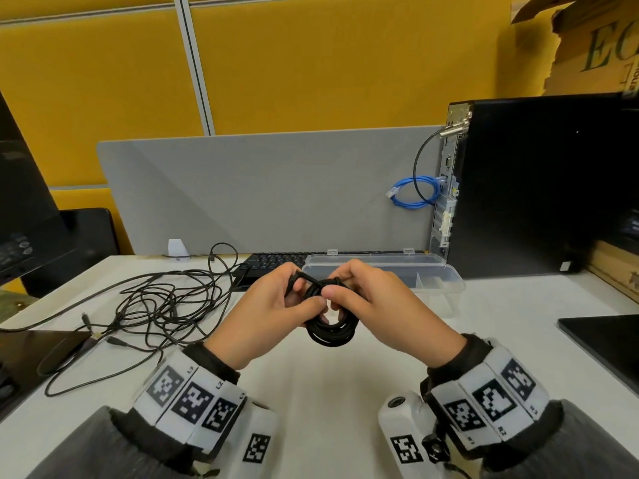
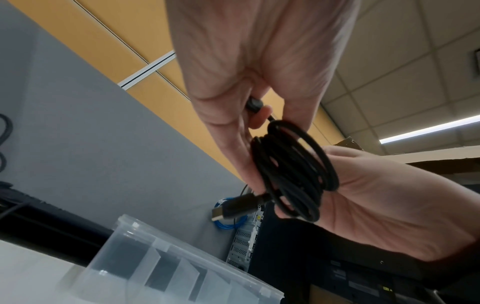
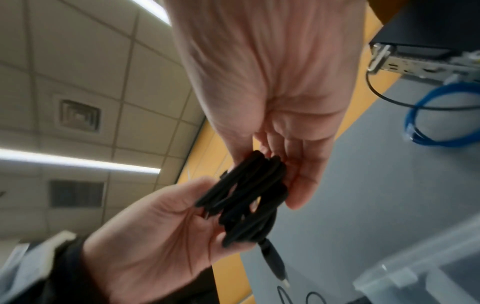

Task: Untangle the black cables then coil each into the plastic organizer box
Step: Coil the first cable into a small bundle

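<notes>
A coiled black cable hangs between both hands above the white desk. My left hand pinches one end near its plug and touches the coil's side. My right hand grips the top of the coil, where a loop is wound across it. A USB plug sticks out of the coil. More tangled black cables lie on the desk at the left. The clear plastic organizer box stands open just behind the hands.
A black keyboard lies behind the box against a grey divider. A black computer tower with a blue cable stands at the right. Dark flat items sit at the desk's left and right edges.
</notes>
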Action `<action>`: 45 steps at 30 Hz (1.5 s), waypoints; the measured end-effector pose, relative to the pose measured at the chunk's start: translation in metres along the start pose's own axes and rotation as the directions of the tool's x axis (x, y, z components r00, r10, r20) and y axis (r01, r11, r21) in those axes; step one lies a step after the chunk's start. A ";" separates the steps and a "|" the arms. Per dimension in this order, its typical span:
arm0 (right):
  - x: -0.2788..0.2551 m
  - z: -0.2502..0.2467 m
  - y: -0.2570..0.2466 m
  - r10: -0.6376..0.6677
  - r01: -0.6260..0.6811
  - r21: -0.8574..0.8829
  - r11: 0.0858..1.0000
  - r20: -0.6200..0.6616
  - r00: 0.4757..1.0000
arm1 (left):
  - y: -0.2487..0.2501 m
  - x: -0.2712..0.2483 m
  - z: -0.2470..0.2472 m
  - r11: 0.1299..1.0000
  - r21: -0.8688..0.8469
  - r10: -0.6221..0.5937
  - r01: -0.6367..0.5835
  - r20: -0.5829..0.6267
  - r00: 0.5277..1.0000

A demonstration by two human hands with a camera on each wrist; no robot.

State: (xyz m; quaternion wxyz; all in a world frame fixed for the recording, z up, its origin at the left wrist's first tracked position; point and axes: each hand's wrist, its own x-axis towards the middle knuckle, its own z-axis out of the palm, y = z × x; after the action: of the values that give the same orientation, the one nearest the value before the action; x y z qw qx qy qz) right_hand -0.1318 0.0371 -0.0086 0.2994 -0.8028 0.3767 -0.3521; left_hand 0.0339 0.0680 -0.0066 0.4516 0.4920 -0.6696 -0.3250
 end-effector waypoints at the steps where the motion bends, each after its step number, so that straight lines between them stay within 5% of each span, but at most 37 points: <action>1: 0.000 -0.001 0.001 0.022 -0.024 0.058 0.998 0.031 0.999 | -0.001 0.000 -0.002 1.000 0.006 0.017 -0.018 0.036 0.999; 4: -0.002 -0.004 0.003 0.057 -0.098 0.279 0.955 0.154 0.986 | -0.007 0.003 -0.011 0.979 0.161 0.110 -0.126 0.104 0.988; 7: -0.005 -0.004 0.002 0.048 -0.159 0.449 0.879 0.248 0.968 | -0.022 0.009 -0.017 0.823 0.480 0.298 -0.304 0.091 0.950; 9: -0.005 -0.003 0.001 0.044 -0.180 0.515 0.838 0.266 0.963 | -0.026 0.007 -0.014 0.773 0.543 0.356 -0.330 0.060 0.933; 14: -0.002 -0.001 0.002 0.080 -0.161 0.566 0.808 0.166 0.983 | -0.018 0.004 0.006 0.968 0.136 0.209 -0.212 0.035 0.977; 18: 0.000 0.000 0.002 0.074 -0.078 0.435 0.897 0.026 0.997 | 0.001 0.002 0.012 0.945 -0.275 -0.114 0.174 0.220 0.969; 23: 0.000 0.003 0.001 0.068 -0.048 0.356 0.933 -0.044 0.997 | 0.000 0.006 0.018 0.950 -0.248 -0.095 0.190 0.351 0.932; 29: 0.000 -0.004 0.005 -0.005 -0.001 0.213 0.977 0.027 1.000 | -0.009 0.006 0.030 0.876 -0.429 -0.094 0.220 0.296 0.951; 36: -0.001 -0.013 0.007 -0.227 0.234 -0.079 0.969 0.094 0.969 | -0.007 0.005 0.027 0.909 -0.361 -0.075 0.210 0.352 0.933; 45: 0.002 -0.009 0.009 -0.247 0.245 -0.162 0.956 0.006 0.969 | -0.003 0.004 0.045 0.890 -0.425 -0.084 0.167 0.206 0.975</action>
State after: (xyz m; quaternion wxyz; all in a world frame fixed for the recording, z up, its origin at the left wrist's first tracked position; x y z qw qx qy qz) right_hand -0.1416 0.0286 -0.0092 0.1845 -0.8624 0.3036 -0.3607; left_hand -0.0067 0.0624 -0.0253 0.4660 0.3879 -0.5838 -0.5399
